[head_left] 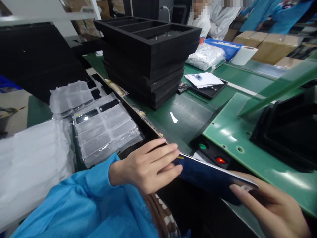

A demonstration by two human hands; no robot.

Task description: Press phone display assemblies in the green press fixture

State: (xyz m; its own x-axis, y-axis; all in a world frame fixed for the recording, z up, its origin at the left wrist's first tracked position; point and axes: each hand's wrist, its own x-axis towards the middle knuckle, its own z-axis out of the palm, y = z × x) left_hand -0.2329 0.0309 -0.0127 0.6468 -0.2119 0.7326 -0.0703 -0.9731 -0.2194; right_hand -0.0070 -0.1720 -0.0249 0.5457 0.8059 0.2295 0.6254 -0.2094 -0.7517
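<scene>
My left hand and right hand hold a thin dark panel between them, low in front of me at the near edge of the green bench. The left fingers are curled around the panel's left end; the right hand lies half open under its right end, with the thumb along the edge. The panel is tilted and clear of the bench. I judge that I am carrying or turning it over; the next move would call for a steady two-handed grip and care with the edges.

Just beyond the panel sits a small control box with a green button and a lit red switch. To the right stands a green fixture plate bearing a black frame. A stack of black foam trays stands further back on the bench. Clear bubble pouches lie on the left. Papers, a white roll, cardboard boxes and other people are at the far end.
</scene>
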